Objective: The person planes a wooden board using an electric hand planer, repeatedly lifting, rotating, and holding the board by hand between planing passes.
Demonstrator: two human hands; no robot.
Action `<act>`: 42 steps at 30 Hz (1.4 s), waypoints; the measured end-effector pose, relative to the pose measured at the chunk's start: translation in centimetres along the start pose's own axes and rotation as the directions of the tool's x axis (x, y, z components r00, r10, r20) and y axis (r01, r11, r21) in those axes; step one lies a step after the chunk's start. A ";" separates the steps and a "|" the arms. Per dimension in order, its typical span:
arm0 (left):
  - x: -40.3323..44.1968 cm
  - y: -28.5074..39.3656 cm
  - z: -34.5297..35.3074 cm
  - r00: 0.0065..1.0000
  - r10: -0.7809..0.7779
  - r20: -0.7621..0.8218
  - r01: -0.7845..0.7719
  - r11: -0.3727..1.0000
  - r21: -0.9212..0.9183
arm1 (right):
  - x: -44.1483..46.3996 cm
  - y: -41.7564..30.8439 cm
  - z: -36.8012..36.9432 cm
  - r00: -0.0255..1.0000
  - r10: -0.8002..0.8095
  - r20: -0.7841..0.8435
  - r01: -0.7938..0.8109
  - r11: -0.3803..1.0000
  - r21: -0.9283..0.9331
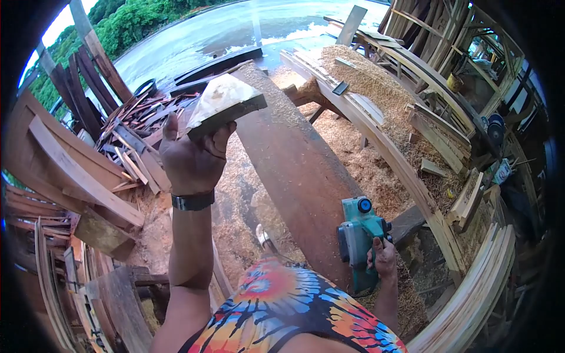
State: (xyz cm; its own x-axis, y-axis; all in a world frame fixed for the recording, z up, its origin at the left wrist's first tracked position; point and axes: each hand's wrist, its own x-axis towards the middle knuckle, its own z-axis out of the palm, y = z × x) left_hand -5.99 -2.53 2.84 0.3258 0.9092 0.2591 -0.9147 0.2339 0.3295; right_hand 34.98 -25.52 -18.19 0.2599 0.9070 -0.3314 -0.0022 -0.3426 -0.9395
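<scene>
Green-cased, the planer (360,238) sits at the near right edge of the reddish-brown counter (288,153), just left of the right hand (384,259), whose fingers are clamped on its side, its long axis running away from the person and its blue-centred knob (364,205) at the far end. Raised above the fingers of the left hand (191,159), which are clamped on its underside with the thumb apart at the left, the pale-topped wood block (226,103) has its long front edge slanting from near left to far right, and its top narrows away from the person.
</scene>
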 end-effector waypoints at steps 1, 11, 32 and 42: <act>0.1 -0.1 -0.1 1.000 -0.002 0.003 0.002 1.000 -0.002 | 0.0 -0.1 0.0 1.000 0.000 0.000 0.000 1.000 0.000; 0.7 -0.9 0.2 0.998 -0.019 0.057 0.021 0.999 -0.032 | -0.2 -0.5 0.1 1.000 0.005 0.002 -0.005 1.000 -0.012; 2.4 -2.7 0.7 0.996 -0.028 0.089 0.029 1.000 -0.002 | 0.3 0.7 -0.4 1.000 -0.006 0.031 0.006 1.000 -0.007; 3.9 -4.4 1.3 0.997 0.015 0.073 -0.012 0.999 -0.031 | -0.2 -0.4 0.1 1.000 0.006 0.010 -0.006 1.000 -0.023</act>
State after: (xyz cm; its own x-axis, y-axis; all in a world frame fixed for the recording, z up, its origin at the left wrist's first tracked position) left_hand -0.36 -0.52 3.58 0.3290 0.8851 0.3293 -0.9256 0.2332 0.2980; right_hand 34.89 -25.52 -17.78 0.2504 0.9073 -0.3378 0.0181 -0.3533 -0.9353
